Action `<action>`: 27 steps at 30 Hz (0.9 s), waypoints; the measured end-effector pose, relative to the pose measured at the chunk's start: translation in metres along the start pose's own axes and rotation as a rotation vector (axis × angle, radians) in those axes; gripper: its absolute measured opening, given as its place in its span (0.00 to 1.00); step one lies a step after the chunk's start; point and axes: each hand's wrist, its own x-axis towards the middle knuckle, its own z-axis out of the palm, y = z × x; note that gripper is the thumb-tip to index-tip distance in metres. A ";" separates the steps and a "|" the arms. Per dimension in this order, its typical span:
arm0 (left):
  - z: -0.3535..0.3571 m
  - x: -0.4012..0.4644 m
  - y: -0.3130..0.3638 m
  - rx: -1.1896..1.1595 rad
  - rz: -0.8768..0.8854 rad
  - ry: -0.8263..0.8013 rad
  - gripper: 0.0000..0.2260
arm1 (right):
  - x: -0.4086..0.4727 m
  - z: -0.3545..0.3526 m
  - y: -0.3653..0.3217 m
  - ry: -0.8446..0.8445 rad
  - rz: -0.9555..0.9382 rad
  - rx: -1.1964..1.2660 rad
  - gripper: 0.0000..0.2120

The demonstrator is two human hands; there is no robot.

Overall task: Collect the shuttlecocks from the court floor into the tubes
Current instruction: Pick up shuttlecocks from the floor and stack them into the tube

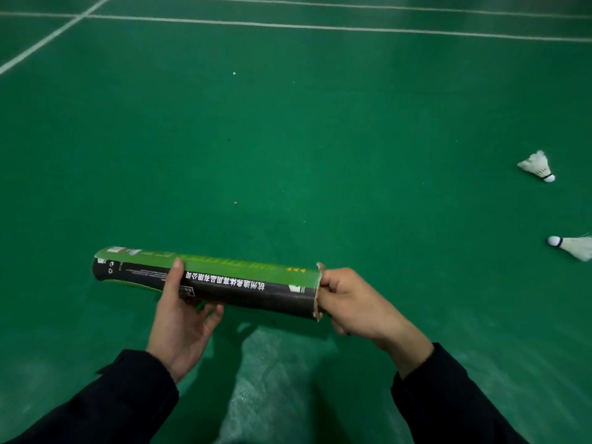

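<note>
Here you hold the tube level above the green court floor, lying crosswise before you. Your left hand cradles it from beneath near the middle, thumb laid up over the black side, fingers curled under it. Your right hand is at the tube's ragged right end, fingers bunched together against the torn rim; whether they pinch the rim or something inside the mouth, you cannot tell from this view. The tube is green along the top and black with white print on the side facing you.

Two white shuttlecocks lie on the floor toward its right edge: the farther shuttlecock, and the nearer shuttlecock, partly cut off by the frame. White court lines cross the far side.
</note>
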 end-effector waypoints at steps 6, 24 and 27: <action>0.013 0.014 -0.001 0.027 0.046 0.029 0.18 | -0.012 -0.001 0.014 -0.156 0.084 0.468 0.17; 0.274 0.024 -0.072 0.242 0.002 -0.320 0.15 | -0.094 -0.168 0.073 0.648 -0.112 0.476 0.08; 0.335 0.025 -0.083 0.246 -0.021 -0.355 0.14 | -0.107 -0.220 0.061 0.653 -0.092 0.497 0.10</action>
